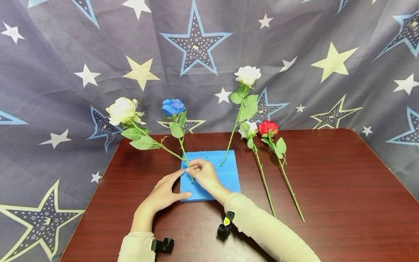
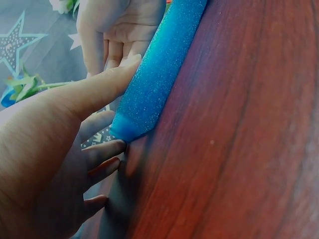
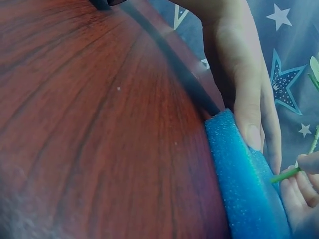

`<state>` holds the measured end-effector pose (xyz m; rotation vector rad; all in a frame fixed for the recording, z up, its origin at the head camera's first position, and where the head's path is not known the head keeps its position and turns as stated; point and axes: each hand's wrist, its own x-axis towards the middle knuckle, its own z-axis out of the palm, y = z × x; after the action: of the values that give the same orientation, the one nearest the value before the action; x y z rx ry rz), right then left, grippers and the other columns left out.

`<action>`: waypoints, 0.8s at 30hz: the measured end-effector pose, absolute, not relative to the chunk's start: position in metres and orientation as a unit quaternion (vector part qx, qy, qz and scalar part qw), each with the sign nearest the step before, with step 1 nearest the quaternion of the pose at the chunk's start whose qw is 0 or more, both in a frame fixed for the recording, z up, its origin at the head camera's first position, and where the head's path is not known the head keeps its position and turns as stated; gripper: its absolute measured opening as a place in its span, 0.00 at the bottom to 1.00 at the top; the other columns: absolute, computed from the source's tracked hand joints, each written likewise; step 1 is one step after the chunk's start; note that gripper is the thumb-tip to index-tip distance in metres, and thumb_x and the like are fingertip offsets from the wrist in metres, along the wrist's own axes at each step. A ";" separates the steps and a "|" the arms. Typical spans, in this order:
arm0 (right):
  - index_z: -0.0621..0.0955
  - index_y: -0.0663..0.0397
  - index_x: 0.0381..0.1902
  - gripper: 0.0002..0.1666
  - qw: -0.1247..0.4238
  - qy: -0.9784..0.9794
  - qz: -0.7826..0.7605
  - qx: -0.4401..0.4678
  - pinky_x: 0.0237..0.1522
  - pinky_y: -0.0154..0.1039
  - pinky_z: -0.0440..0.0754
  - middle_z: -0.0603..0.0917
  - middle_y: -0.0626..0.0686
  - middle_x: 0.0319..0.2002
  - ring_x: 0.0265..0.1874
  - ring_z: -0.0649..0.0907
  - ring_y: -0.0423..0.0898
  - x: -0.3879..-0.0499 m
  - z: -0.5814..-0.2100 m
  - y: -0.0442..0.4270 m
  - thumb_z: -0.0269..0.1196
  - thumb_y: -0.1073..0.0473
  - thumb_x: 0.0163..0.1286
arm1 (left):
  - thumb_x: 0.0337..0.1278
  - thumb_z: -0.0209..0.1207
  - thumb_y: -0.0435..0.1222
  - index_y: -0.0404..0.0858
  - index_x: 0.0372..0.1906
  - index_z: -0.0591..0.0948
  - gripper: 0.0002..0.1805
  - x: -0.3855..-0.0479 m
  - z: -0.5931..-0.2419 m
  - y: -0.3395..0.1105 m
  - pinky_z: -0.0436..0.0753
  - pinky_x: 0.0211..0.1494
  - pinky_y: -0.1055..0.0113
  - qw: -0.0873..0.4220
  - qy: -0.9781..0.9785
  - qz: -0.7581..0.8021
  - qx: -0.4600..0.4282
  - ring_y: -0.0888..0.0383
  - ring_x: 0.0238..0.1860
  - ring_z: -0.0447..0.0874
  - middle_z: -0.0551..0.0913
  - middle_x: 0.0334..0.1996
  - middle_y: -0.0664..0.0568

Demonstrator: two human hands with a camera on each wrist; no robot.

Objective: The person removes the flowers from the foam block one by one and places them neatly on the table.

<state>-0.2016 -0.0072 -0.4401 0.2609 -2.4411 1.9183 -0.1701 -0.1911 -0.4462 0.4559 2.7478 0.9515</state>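
The right hand point(image 1: 205, 174) pinched the stem of the blue rose point(image 1: 177, 130) over the left part of the foam point(image 1: 227, 178), near the centre of the head view. The stem's end showed below the fingertips; whether it entered the foam I could not tell. In the right wrist view this hand was cut off at the right edge.

The left hand point(image 1: 162, 193) held its thumb wide of its nearly straight fingers: thumb on the foam's lower left, fingers along its left side. The cream rose point(image 1: 144, 142) leaned toward the upper left, its stem's foot hard to make out near the blue rose's stem. The tall white rose point(image 1: 249, 106) stood tilted in the foam, right of centre. Farther right, the small white rose point(image 1: 249, 131) and the red rose point(image 1: 268, 129) lay on the table point(image 1: 340, 182), whose bottom edge was out of frame.
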 end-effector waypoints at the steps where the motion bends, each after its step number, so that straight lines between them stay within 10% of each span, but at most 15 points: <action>1: 0.85 0.66 0.43 0.10 0.016 -0.781 0.619 0.085 0.33 0.31 0.81 0.86 0.56 0.31 0.28 0.83 0.40 -0.202 -0.441 -0.007 0.68 0.68 0.63 | 0.51 0.66 0.62 0.49 0.77 0.61 0.51 -0.170 -0.446 -0.191 0.55 0.70 0.35 0.100 0.929 0.321 0.154 0.42 0.75 0.52 0.62 0.74 0.48; 15: 0.86 0.64 0.41 0.08 0.054 -0.765 0.636 0.091 0.31 0.30 0.81 0.87 0.56 0.31 0.27 0.82 0.38 -0.200 -0.449 -0.008 0.69 0.68 0.63 | 0.51 0.66 0.63 0.49 0.77 0.61 0.51 -0.170 -0.445 -0.191 0.55 0.70 0.35 0.102 0.929 0.322 0.151 0.41 0.75 0.51 0.62 0.74 0.48; 24: 0.86 0.68 0.43 0.10 0.062 -0.749 0.653 0.099 0.32 0.26 0.78 0.87 0.61 0.33 0.33 0.85 0.54 -0.198 -0.450 -0.009 0.68 0.70 0.63 | 0.51 0.66 0.63 0.50 0.77 0.61 0.51 -0.170 -0.446 -0.191 0.56 0.69 0.34 0.102 0.929 0.323 0.150 0.41 0.75 0.52 0.62 0.75 0.49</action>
<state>-0.1980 -0.0089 -0.4497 0.3002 -2.2631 1.9726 -0.1698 -0.1912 -0.4455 0.4433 2.7429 0.9535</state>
